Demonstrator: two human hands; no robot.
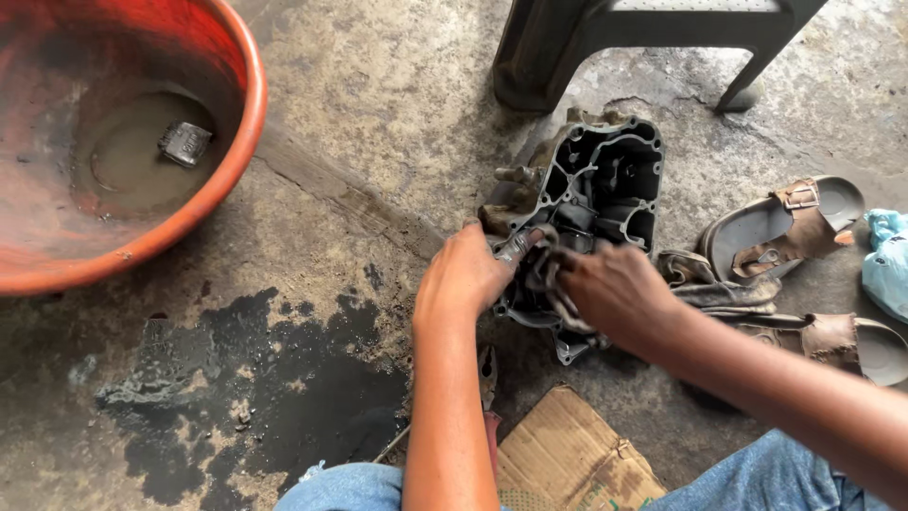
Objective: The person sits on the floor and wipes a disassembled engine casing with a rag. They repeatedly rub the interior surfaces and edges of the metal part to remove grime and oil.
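- The left hand (465, 274) grips the near edge of a dark, greasy metal engine casing (596, 203) lying on the stained concrete floor (378, 114).
- The right hand (615, 293) has its fingers clenched on a dirty grey rag (547, 276), pressing it against the casing.
- An orange plastic basin (203, 203) sits well apart, to the left.

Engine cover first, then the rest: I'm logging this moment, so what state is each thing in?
Engine cover: lying hollow side up, grimy.
Rag: pressed into the cover by the right hand.
Left hand: gripping the cover's edge.
Orange basin: holds murky water and a small part.
Sandals: off, lying on the floor.
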